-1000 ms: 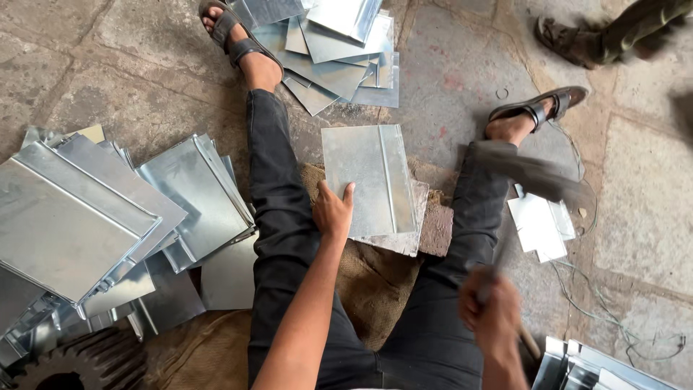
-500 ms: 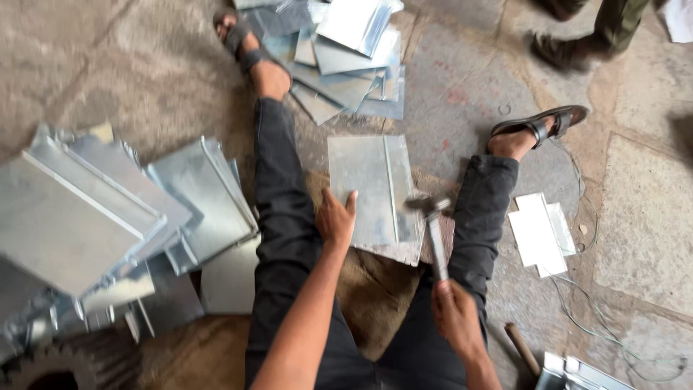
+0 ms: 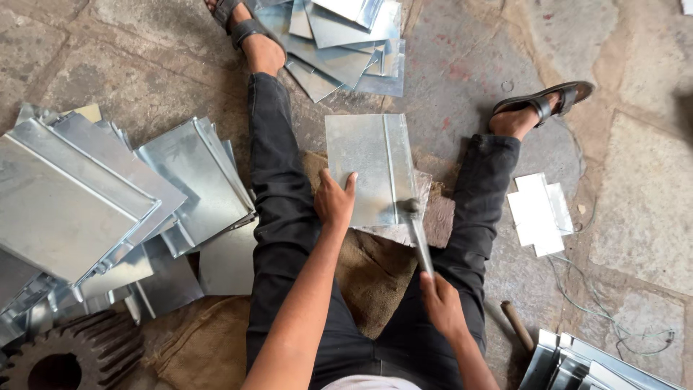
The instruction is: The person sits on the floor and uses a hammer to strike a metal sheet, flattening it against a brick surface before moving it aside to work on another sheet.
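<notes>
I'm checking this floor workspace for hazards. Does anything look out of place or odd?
Loose wire trails across the stone floor on the right. A large toothed gear sits against the slumped stack of folded sheets. Otherwise the left hand steadies the metal sheet under the hammer.

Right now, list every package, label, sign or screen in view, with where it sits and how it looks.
None in view: no package, label, sign or screen.
Nearest likeness: flat white cut-out sheets on the stone floor beside the outstretched leg at right, blank as far as can be seen.
</notes>
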